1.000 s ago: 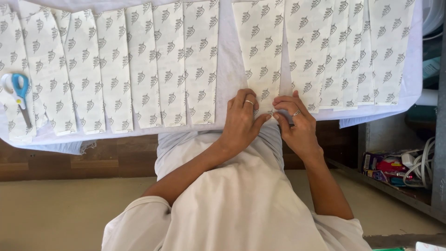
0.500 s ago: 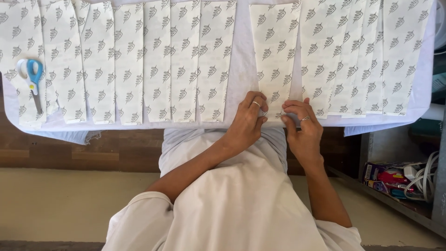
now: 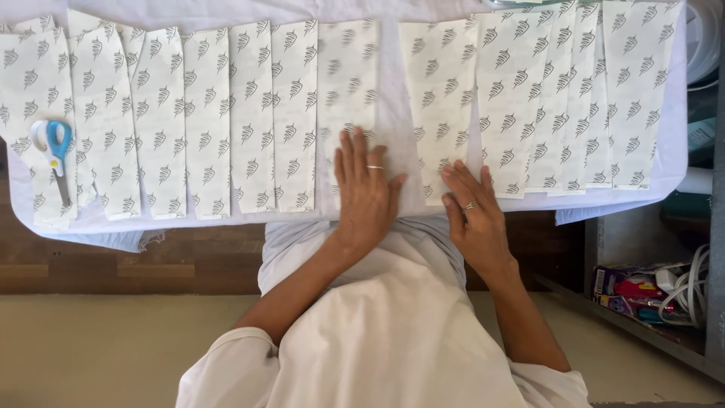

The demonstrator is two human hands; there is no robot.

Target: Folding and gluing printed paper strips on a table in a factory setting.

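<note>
Many white paper strips with a grey leaf print lie side by side on a white cloth (image 3: 393, 113) over the table. My left hand (image 3: 366, 189) lies flat, fingers spread, on the lower end of one strip (image 3: 346, 83) near the middle. My right hand (image 3: 472, 215) rests flat on the bottom edge of the neighbouring strip (image 3: 438, 91), just right of a bare gap of cloth. Each hand wears a ring. Neither hand holds anything.
Blue-handled scissors (image 3: 54, 151) lie on the strips at the far left. More overlapping strips (image 3: 574, 91) fill the right side. Below right, a shelf holds a colourful package (image 3: 627, 291) and white cables (image 3: 691, 287). The table's front edge runs under my wrists.
My left hand has slid left onto the strip left of the gap and flattened. My right hand has opened flat; the small grey thing it pinched earlier is no longer seen.
</note>
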